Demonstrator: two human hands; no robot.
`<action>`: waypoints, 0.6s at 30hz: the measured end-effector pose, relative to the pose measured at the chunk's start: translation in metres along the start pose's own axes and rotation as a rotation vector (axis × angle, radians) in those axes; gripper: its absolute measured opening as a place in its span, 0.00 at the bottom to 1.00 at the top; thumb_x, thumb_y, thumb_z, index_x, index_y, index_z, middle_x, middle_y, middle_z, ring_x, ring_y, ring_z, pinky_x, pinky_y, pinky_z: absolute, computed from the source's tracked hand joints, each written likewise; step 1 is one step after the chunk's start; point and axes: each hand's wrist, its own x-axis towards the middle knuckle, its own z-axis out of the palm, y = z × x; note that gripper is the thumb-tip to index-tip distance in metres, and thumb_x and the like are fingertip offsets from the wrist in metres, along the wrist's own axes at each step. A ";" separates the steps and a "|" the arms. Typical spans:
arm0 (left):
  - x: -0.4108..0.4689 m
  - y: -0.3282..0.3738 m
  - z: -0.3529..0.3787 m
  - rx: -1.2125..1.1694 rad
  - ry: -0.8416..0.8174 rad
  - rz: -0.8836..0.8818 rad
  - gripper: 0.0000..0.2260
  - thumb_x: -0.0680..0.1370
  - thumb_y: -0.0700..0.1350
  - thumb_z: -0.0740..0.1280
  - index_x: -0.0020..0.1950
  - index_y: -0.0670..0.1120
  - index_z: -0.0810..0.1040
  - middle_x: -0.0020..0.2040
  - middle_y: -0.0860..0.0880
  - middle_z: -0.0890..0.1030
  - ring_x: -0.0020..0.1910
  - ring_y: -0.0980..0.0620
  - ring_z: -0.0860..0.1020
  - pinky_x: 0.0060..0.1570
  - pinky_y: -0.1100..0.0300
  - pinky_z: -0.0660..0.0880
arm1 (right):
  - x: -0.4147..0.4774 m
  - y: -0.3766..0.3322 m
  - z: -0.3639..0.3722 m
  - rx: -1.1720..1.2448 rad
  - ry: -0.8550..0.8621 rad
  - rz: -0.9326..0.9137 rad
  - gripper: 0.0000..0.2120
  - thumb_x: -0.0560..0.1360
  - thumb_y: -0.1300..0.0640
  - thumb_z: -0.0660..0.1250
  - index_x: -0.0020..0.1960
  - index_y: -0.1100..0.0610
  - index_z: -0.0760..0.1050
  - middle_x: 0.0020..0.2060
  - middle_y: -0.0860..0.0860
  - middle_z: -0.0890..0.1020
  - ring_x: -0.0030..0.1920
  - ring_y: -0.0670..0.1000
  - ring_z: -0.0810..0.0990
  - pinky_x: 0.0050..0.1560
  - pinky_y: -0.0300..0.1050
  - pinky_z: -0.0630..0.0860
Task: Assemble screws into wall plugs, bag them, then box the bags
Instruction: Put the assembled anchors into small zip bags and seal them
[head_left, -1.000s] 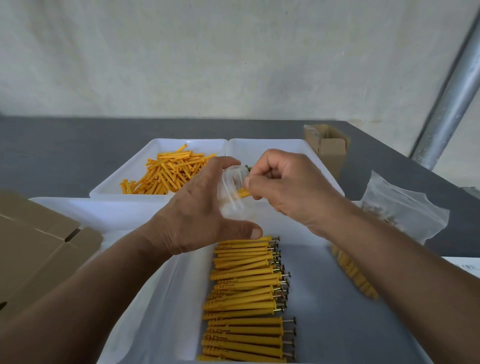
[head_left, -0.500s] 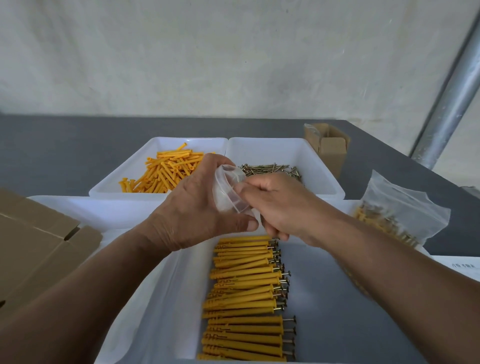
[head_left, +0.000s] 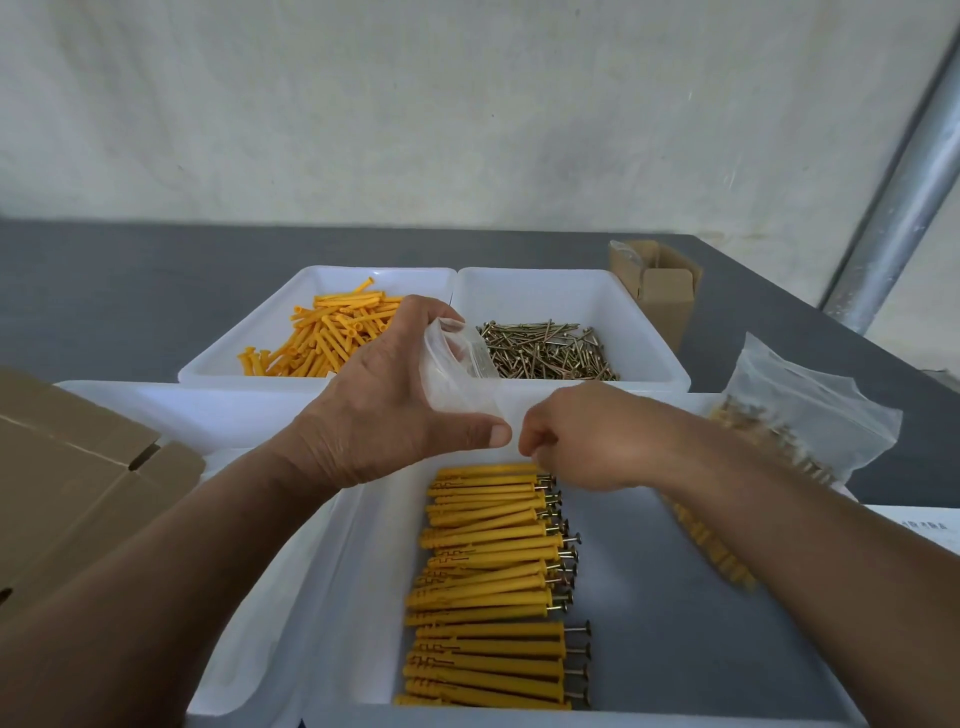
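Note:
My left hand (head_left: 374, 415) holds a small clear plastic bag (head_left: 457, 374) upright above the near tray, thumb under it and fingers behind. I cannot see what is inside. My right hand (head_left: 587, 436) is just right of the bag, low over the far end of a row of assembled plugs (head_left: 493, 571), yellow with screws in them. Its curled fingers close on the screw end of the topmost plug. The row lies in the near white tray (head_left: 363, 597).
Behind stand a white tray of loose yellow plugs (head_left: 332, 338) and one of loose screws (head_left: 545, 348). A larger filled clear bag (head_left: 800, 415) lies at right, an open cardboard box (head_left: 67, 483) at left, a small carton (head_left: 660, 291) at the back right. A metal pole (head_left: 904, 192) rises at right.
My right hand left the mouth of the bag and dropped down to the top of the row of assembled plugs. My left hand kept the bag in about the same place.

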 end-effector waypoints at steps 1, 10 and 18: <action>0.000 0.000 0.000 0.006 0.001 0.002 0.40 0.54 0.67 0.75 0.60 0.60 0.63 0.52 0.62 0.75 0.52 0.65 0.75 0.43 0.80 0.68 | 0.001 0.000 0.002 -0.052 0.013 0.005 0.16 0.79 0.61 0.61 0.64 0.49 0.78 0.57 0.48 0.80 0.56 0.51 0.79 0.56 0.46 0.78; -0.001 0.002 -0.001 0.017 -0.009 0.000 0.40 0.53 0.70 0.72 0.60 0.61 0.63 0.51 0.63 0.75 0.52 0.69 0.73 0.42 0.80 0.67 | 0.011 -0.001 0.025 -0.192 -0.028 -0.012 0.16 0.78 0.62 0.63 0.65 0.55 0.74 0.59 0.53 0.78 0.58 0.52 0.76 0.50 0.42 0.73; 0.000 0.001 -0.002 0.023 -0.019 0.001 0.40 0.53 0.70 0.73 0.60 0.60 0.63 0.52 0.62 0.75 0.52 0.67 0.73 0.42 0.80 0.67 | 0.003 0.001 0.013 -0.181 -0.089 -0.059 0.12 0.79 0.62 0.62 0.60 0.53 0.77 0.54 0.50 0.79 0.51 0.52 0.79 0.44 0.42 0.77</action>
